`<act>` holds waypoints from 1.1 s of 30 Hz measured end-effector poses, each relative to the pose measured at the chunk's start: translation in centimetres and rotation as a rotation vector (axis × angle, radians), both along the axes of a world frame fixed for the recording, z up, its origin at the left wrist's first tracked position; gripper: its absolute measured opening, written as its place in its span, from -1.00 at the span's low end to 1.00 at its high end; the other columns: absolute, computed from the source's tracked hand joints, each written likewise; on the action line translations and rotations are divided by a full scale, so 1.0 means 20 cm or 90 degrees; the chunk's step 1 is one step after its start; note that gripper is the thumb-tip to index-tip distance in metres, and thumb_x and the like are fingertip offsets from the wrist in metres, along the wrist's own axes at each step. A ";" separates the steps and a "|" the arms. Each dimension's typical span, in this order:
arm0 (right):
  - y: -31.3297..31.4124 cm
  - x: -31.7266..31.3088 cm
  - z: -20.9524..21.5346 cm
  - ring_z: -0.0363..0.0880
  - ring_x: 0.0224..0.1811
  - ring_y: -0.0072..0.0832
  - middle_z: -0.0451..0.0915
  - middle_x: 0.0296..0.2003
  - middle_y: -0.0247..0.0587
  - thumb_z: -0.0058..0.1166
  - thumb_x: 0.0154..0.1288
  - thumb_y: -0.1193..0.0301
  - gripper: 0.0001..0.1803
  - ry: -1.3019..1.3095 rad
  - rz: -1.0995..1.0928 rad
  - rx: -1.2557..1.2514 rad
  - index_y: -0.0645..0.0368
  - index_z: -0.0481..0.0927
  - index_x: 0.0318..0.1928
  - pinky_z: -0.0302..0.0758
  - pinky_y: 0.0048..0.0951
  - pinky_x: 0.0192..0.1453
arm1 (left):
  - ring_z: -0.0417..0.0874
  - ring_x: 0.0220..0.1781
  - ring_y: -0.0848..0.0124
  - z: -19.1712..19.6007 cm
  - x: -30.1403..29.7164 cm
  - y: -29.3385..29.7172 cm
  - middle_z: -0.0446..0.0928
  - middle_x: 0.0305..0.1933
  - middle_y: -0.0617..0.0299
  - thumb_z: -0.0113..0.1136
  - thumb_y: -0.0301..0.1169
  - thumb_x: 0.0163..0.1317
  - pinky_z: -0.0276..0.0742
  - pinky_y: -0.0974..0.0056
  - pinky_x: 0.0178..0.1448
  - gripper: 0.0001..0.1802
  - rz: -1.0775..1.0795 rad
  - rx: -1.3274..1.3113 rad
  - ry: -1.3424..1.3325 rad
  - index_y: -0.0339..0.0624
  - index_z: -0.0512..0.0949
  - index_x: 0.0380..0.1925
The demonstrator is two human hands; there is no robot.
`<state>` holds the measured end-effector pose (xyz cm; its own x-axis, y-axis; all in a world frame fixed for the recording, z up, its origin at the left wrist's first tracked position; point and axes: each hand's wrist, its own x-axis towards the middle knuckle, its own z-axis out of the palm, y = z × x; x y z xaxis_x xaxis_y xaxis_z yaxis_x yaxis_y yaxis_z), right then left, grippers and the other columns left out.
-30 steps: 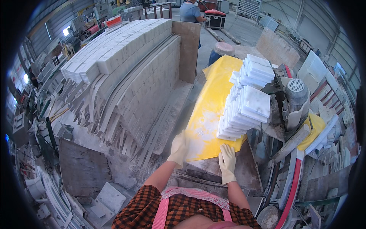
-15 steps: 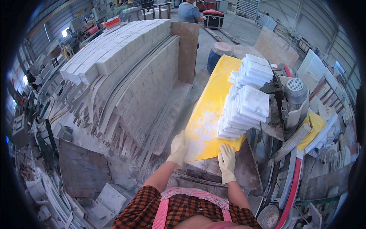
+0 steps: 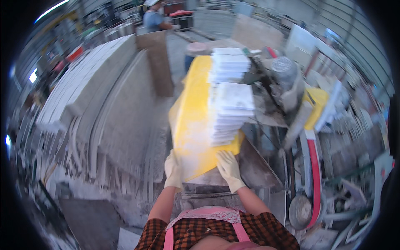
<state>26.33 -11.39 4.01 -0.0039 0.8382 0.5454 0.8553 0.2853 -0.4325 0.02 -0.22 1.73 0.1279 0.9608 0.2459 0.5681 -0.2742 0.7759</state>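
Observation:
A yellow sheet (image 3: 192,104) with white dust on it covers a long surface in front of me. My left hand (image 3: 173,171), in a pale rubber glove, is against the sheet's near left edge, its fingers stretched forward and slightly blurred. Flat on the near right part of the sheet lies my right hand (image 3: 228,166), gloved alike, fingers apart. Just beyond it rises a stack of white veined stone tiles (image 3: 234,100) along the sheet's right side. A second tile stack (image 3: 230,62) stands farther back. Neither hand touches the tiles.
Long stone strips are piled in a big stack (image 3: 89,79) at left, with a brown board (image 3: 156,62) at its end. A motor (image 3: 283,68) and a red-striped rail (image 3: 313,175) stand at right. Behind are a lidded drum (image 3: 197,50) and another person (image 3: 154,18).
The view has swung to the right, so the whole scene sits farther left. My hands stay by the sheet's near edge; the right one is turned more to the left.

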 end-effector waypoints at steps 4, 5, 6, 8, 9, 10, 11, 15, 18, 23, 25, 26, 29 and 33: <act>-0.01 0.00 0.02 0.54 0.27 0.13 0.64 0.14 0.19 0.11 0.41 0.41 -0.61 0.037 0.024 0.011 0.38 0.61 0.15 0.34 0.10 0.45 | 0.66 0.10 -0.21 -0.06 -0.01 0.01 0.64 0.07 -0.31 0.02 -0.27 0.48 0.55 -0.13 0.21 -0.43 0.027 0.033 0.115 -0.47 0.41 0.35; -0.01 0.00 0.03 0.53 0.27 0.13 0.63 0.15 0.19 0.10 0.41 0.40 -0.61 0.035 0.023 0.022 0.38 0.61 0.15 0.33 0.10 0.45 | 0.66 0.10 -0.21 -0.08 -0.02 0.01 0.64 0.08 -0.32 0.02 -0.26 0.49 0.55 -0.12 0.21 -0.41 0.024 0.027 0.120 -0.49 0.39 0.36; -0.01 -0.01 0.04 0.53 0.28 0.13 0.63 0.15 0.19 0.09 0.42 0.40 -0.61 0.033 0.022 0.023 0.38 0.61 0.15 0.33 0.09 0.45 | 0.66 0.11 -0.21 -0.09 -0.02 0.01 0.63 0.09 -0.33 0.02 -0.26 0.50 0.55 -0.12 0.21 -0.40 0.023 0.024 0.124 -0.51 0.38 0.37; -0.01 -0.01 0.05 0.52 0.28 0.14 0.63 0.15 0.20 0.09 0.42 0.40 -0.61 0.038 0.022 0.020 0.38 0.60 0.15 0.33 0.09 0.45 | 0.66 0.11 -0.20 -0.12 -0.03 0.03 0.64 0.09 -0.32 0.01 -0.24 0.51 0.55 -0.12 0.21 -0.40 0.021 0.028 0.133 -0.51 0.38 0.37; -0.01 -0.01 0.05 0.52 0.28 0.14 0.63 0.15 0.20 0.08 0.43 0.39 -0.61 0.044 0.025 0.015 0.38 0.60 0.15 0.33 0.09 0.45 | 0.66 0.12 -0.19 -0.13 -0.03 0.03 0.64 0.09 -0.32 0.00 -0.24 0.52 0.55 -0.12 0.21 -0.40 0.021 0.038 0.138 -0.50 0.38 0.37; -0.01 -0.01 0.06 0.52 0.27 0.15 0.63 0.14 0.20 0.08 0.43 0.39 -0.61 0.057 0.030 0.016 0.39 0.60 0.15 0.33 0.09 0.45 | 0.66 0.12 -0.19 -0.13 -0.04 0.03 0.64 0.09 -0.32 0.00 -0.24 0.52 0.55 -0.12 0.22 -0.40 0.019 0.027 0.143 -0.50 0.38 0.37; -0.01 -0.01 0.06 0.52 0.27 0.15 0.63 0.14 0.20 0.08 0.43 0.39 -0.61 0.051 0.028 0.015 0.39 0.60 0.14 0.33 0.09 0.45 | 0.66 0.11 -0.19 -0.13 -0.04 0.04 0.64 0.10 -0.32 -0.01 -0.23 0.53 0.54 -0.12 0.22 -0.40 0.015 0.024 0.147 -0.51 0.38 0.37; -0.01 -0.01 0.05 0.52 0.25 0.17 0.62 0.14 0.21 0.08 0.42 0.40 -0.63 0.045 0.017 0.031 0.39 0.61 0.13 0.34 0.09 0.42 | 0.66 0.10 -0.19 -0.12 -0.04 0.03 0.64 0.08 -0.31 -0.03 -0.23 0.54 0.54 -0.11 0.22 -0.40 0.014 0.042 0.151 -0.53 0.37 0.37; -0.01 -0.01 0.04 0.53 0.23 0.15 0.63 0.12 0.19 0.11 0.38 0.39 -0.61 0.036 0.014 0.043 0.37 0.61 0.12 0.38 0.07 0.39 | 0.66 0.10 -0.20 -0.10 -0.03 0.02 0.64 0.08 -0.31 -0.04 -0.22 0.54 0.54 -0.10 0.22 -0.39 0.013 0.024 0.133 -0.55 0.37 0.36; 0.00 0.00 0.03 0.54 0.22 0.15 0.63 0.11 0.19 0.12 0.37 0.39 -0.61 0.054 0.020 0.031 0.36 0.61 0.12 0.40 0.07 0.37 | 0.66 0.12 -0.20 -0.07 -0.02 0.01 0.64 0.10 -0.33 -0.04 -0.22 0.54 0.53 -0.09 0.24 -0.39 0.009 0.010 0.132 -0.57 0.38 0.35; -0.01 0.00 0.04 0.54 0.22 0.15 0.63 0.11 0.20 0.12 0.37 0.39 -0.61 0.059 0.026 0.022 0.36 0.61 0.11 0.40 0.07 0.37 | 0.66 0.13 -0.21 -0.06 -0.02 0.01 0.64 0.10 -0.33 -0.04 -0.22 0.54 0.53 -0.09 0.24 -0.39 0.009 0.013 0.127 -0.57 0.39 0.35; -0.01 0.00 0.04 0.54 0.22 0.15 0.63 0.11 0.20 0.11 0.37 0.39 -0.62 0.058 0.025 0.027 0.37 0.61 0.11 0.40 0.07 0.36 | 0.66 0.13 -0.21 -0.06 -0.02 0.01 0.64 0.10 -0.33 -0.05 -0.22 0.54 0.53 -0.09 0.24 -0.39 0.010 0.016 0.128 -0.57 0.39 0.35; -0.01 0.00 0.04 0.54 0.21 0.15 0.63 0.10 0.20 0.11 0.38 0.39 -0.63 0.048 0.021 0.041 0.37 0.61 0.10 0.41 0.06 0.35 | 0.66 0.12 -0.21 -0.07 -0.02 0.02 0.64 0.09 -0.34 -0.05 -0.22 0.55 0.53 -0.10 0.24 -0.40 0.016 0.014 0.138 -0.57 0.40 0.34; -0.01 -0.01 0.05 0.55 0.21 0.15 0.63 0.10 0.20 0.10 0.38 0.40 -0.63 0.053 0.019 0.042 0.37 0.61 0.10 0.41 0.05 0.35 | 0.67 0.10 -0.21 -0.08 -0.02 0.02 0.65 0.07 -0.33 -0.06 -0.22 0.56 0.54 -0.11 0.22 -0.41 0.017 0.029 0.135 -0.57 0.41 0.32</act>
<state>26.17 -11.50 5.00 0.0184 0.8010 0.5984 0.8080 0.3406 -0.4807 -0.44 0.18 0.09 0.1566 0.9530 0.2592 0.7243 -0.2892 0.6258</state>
